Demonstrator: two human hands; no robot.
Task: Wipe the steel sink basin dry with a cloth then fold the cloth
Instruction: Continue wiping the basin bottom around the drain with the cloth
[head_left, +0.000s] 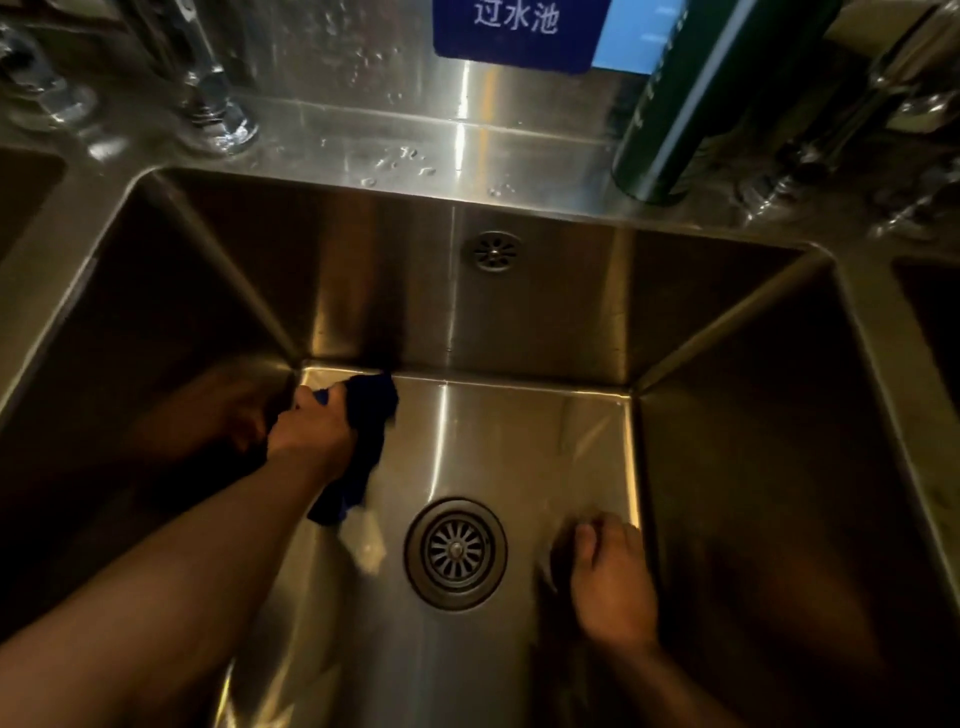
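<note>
Steel sink basin (519, 441) seen from above; left hand (311, 426) reaches to the far left corner of the basin floor, fingers curled tight round a bunched dark blue cloth (370, 426), which is pressed to the floor and trails back toward the drain (455, 553); right hand (613, 582) lies low near the right wall, just beside the drain, fingers curled under and holding nothing; overflow grille (496, 251) in the back wall; blue sign (519, 31) above.

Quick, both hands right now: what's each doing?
Left hand: grips the dark blue cloth on the basin floor.
Right hand: fingers curled, holding nothing visible.
</note>
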